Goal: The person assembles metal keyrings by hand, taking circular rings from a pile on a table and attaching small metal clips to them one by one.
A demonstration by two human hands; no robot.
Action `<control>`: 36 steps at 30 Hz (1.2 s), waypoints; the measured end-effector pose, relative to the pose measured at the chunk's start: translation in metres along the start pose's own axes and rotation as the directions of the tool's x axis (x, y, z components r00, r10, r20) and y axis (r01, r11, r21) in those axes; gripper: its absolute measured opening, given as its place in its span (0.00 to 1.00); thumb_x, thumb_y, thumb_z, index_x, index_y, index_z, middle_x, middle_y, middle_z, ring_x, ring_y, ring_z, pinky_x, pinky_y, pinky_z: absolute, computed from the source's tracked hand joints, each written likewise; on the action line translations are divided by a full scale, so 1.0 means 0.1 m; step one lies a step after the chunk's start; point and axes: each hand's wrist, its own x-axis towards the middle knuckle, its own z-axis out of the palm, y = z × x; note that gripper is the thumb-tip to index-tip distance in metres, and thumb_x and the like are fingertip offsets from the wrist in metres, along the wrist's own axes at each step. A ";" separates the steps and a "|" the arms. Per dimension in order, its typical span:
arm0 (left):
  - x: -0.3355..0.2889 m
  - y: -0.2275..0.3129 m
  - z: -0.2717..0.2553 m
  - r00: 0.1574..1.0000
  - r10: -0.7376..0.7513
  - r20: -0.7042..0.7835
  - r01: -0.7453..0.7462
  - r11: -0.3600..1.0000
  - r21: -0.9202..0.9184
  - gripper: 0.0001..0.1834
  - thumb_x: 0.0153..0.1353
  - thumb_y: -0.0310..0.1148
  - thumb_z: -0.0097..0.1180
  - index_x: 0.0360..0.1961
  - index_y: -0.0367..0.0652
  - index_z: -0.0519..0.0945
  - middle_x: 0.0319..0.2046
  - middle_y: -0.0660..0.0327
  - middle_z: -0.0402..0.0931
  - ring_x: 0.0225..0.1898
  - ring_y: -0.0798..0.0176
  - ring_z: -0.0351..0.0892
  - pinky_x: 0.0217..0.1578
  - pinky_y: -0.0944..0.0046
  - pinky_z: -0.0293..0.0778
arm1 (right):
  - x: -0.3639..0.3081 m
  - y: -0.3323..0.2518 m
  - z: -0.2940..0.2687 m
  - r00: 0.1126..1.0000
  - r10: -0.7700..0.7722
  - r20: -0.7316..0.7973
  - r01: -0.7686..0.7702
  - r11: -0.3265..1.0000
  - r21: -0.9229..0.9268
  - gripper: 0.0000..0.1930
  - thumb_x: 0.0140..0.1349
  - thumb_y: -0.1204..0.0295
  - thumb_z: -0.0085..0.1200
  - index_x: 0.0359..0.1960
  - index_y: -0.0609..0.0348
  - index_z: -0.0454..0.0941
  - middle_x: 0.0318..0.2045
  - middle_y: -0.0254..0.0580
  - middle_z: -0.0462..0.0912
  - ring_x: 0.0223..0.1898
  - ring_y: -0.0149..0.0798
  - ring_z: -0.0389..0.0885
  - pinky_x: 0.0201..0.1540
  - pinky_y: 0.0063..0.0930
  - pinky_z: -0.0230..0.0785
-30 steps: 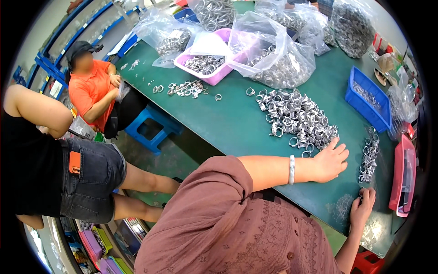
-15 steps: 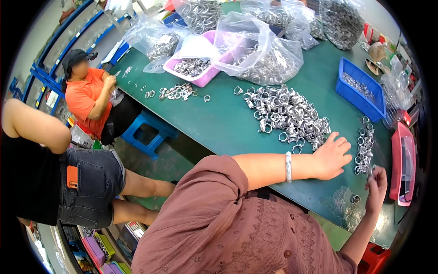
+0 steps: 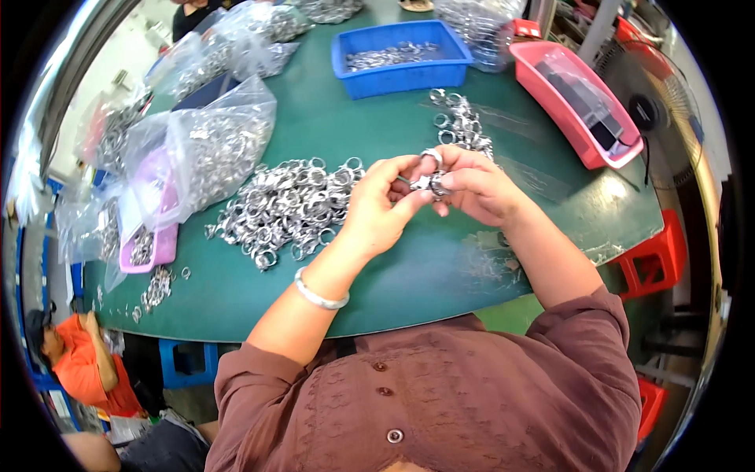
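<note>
In the head view, take the held rings as the centre of the dial. Both bare hands meet there, above the deep-green tabletop. The left hand pinches a small cluster of shiny, silver-coloured metal rings from the 9 o'clock side, thumb and fingertips closed on it. The right hand pinches the same cluster from the 3 o'clock side, its thumb and bent fingers pressed to the metal. How many rings they hold cannot be told.

A pale, marbled round bangle circles the left wrist, between 7 and 8 o'clock. At 9 o'clock, just beside the left hand, spreads a broad loose heap of silver-coloured rings; beyond it sits a clear plastic bag full of similar pieces. A narrower ring pile lies at 1 o'clock, near the right hand. At 12 o'clock stands a blue rectangular plastic tray with small metal pieces inside. A long pink plastic basket rests at 2 o'clock. Far off at 8 o'clock, a co-worker in an orange short-sleeved shirt is beside the table.
</note>
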 end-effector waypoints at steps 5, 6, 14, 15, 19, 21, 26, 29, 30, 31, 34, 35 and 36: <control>-0.01 0.04 0.01 0.999 0.048 -0.024 -0.047 0.999 0.005 0.22 0.55 0.24 0.55 0.52 0.36 0.68 0.38 0.60 0.71 0.35 0.70 0.72 0.37 0.70 0.71 | -0.06 0.05 -0.05 1.000 0.026 0.001 -0.026 1.000 0.015 0.11 0.54 0.77 0.47 0.39 0.59 0.70 0.35 0.35 0.73 0.34 0.29 0.73 0.31 0.22 0.67; 0.00 0.06 -0.02 0.999 0.045 -0.021 -0.045 0.999 0.004 0.22 0.55 0.24 0.55 0.52 0.36 0.68 0.38 0.60 0.71 0.35 0.70 0.72 0.37 0.70 0.71 | -0.06 0.06 -0.04 0.999 0.046 0.026 -0.046 0.999 0.021 0.10 0.53 0.77 0.47 0.39 0.59 0.70 0.35 0.34 0.73 0.33 0.28 0.72 0.31 0.22 0.67; 0.01 0.07 -0.04 0.993 0.118 -0.031 -0.104 0.949 0.298 0.16 0.51 0.25 0.58 0.43 0.36 0.75 0.35 0.59 0.73 0.34 0.68 0.74 0.36 0.69 0.70 | -0.07 0.05 0.05 0.996 0.089 0.003 -0.081 0.928 -0.363 0.13 0.51 0.78 0.47 0.41 0.60 0.68 0.35 0.30 0.71 0.33 0.23 0.67 0.34 0.20 0.63; 0.00 0.08 -0.03 0.989 0.142 -0.030 -0.125 0.937 0.325 0.15 0.51 0.25 0.59 0.42 0.36 0.76 0.35 0.59 0.74 0.34 0.68 0.74 0.37 0.69 0.71 | -0.07 0.08 0.02 0.998 0.028 0.052 -0.006 0.923 -0.384 0.15 0.51 0.79 0.48 0.42 0.60 0.68 0.37 0.30 0.71 0.37 0.22 0.67 0.38 0.19 0.62; -0.03 0.06 0.01 0.970 0.240 -0.039 -0.213 0.916 0.340 0.14 0.51 0.24 0.58 0.41 0.37 0.76 0.37 0.59 0.75 0.36 0.67 0.75 0.39 0.68 0.71 | -0.09 0.12 0.05 0.998 -0.049 0.045 0.066 0.847 -0.528 0.15 0.50 0.77 0.48 0.42 0.62 0.68 0.38 0.34 0.72 0.41 0.27 0.67 0.45 0.22 0.62; -0.05 0.05 0.01 0.986 0.148 -0.074 -0.121 0.948 0.294 0.16 0.49 0.27 0.61 0.41 0.37 0.76 0.39 0.56 0.77 0.41 0.62 0.77 0.43 0.65 0.71 | -0.10 0.10 0.08 0.997 -0.059 0.052 0.078 0.819 -0.569 0.16 0.50 0.77 0.48 0.43 0.62 0.68 0.38 0.35 0.72 0.42 0.27 0.67 0.45 0.22 0.62; -0.07 -0.03 0.02 0.968 0.209 -0.137 -0.181 0.965 0.191 0.23 0.49 0.25 0.60 0.49 0.38 0.70 0.40 0.55 0.76 0.41 0.62 0.77 0.44 0.65 0.71 | -0.10 0.16 0.08 0.990 -0.132 0.053 0.138 0.803 -0.579 0.18 0.50 0.77 0.49 0.45 0.60 0.66 0.39 0.36 0.72 0.42 0.27 0.68 0.44 0.22 0.63; -0.06 -0.04 -0.01 0.955 0.244 -0.167 -0.219 0.963 0.154 0.28 0.49 0.22 0.59 0.53 0.39 0.66 0.40 0.55 0.76 0.41 0.62 0.76 0.44 0.65 0.71 | -0.09 0.15 0.12 0.985 -0.164 0.056 0.168 0.824 -0.542 0.18 0.51 0.78 0.47 0.45 0.59 0.65 0.39 0.37 0.71 0.41 0.27 0.69 0.42 0.22 0.63; -0.06 -0.05 -0.03 0.941 0.291 -0.172 -0.264 0.951 0.164 0.29 0.48 0.21 0.59 0.54 0.40 0.65 0.41 0.55 0.75 0.40 0.62 0.76 0.43 0.65 0.72 | -0.10 0.13 0.15 0.990 -0.144 0.015 0.136 0.891 -0.433 0.17 0.51 0.78 0.47 0.45 0.58 0.64 0.38 0.36 0.71 0.39 0.27 0.69 0.40 0.21 0.64; -0.06 -0.05 -0.05 0.941 0.289 -0.175 -0.262 0.951 0.164 0.29 0.48 0.21 0.59 0.54 0.40 0.65 0.41 0.55 0.75 0.40 0.62 0.76 0.43 0.65 0.72 | -0.09 0.13 0.17 0.993 -0.118 -0.023 0.104 0.943 -0.316 0.17 0.51 0.79 0.47 0.45 0.57 0.64 0.38 0.36 0.71 0.37 0.26 0.69 0.38 0.21 0.64; -0.06 -0.04 -0.07 0.930 0.333 -0.158 -0.296 0.930 0.219 0.32 0.46 0.19 0.59 0.54 0.40 0.65 0.40 0.56 0.75 0.39 0.63 0.76 0.42 0.65 0.72 | -0.06 0.13 0.06 0.999 -0.009 -0.030 0.003 0.981 -0.193 0.16 0.51 0.80 0.48 0.43 0.57 0.65 0.37 0.35 0.71 0.34 0.25 0.69 0.34 0.21 0.65; -0.07 -0.03 -0.07 0.941 0.319 -0.116 -0.289 0.932 0.217 0.34 0.47 0.17 0.58 0.56 0.39 0.62 0.42 0.56 0.73 0.42 0.64 0.74 0.45 0.65 0.70 | -0.06 0.13 0.03 1.000 -0.017 -0.015 0.015 0.986 -0.164 0.16 0.50 0.79 0.48 0.43 0.59 0.66 0.37 0.34 0.71 0.31 0.25 0.68 0.32 0.20 0.65; -0.08 -0.03 -0.08 0.950 0.302 -0.079 -0.279 0.935 0.220 0.35 0.47 0.15 0.56 0.59 0.38 0.58 0.43 0.56 0.71 0.45 0.65 0.72 0.49 0.64 0.68 | -0.05 0.13 0.03 1.000 -0.014 -0.014 0.012 0.987 -0.162 0.16 0.50 0.79 0.48 0.43 0.59 0.66 0.37 0.34 0.71 0.31 0.25 0.68 0.32 0.20 0.65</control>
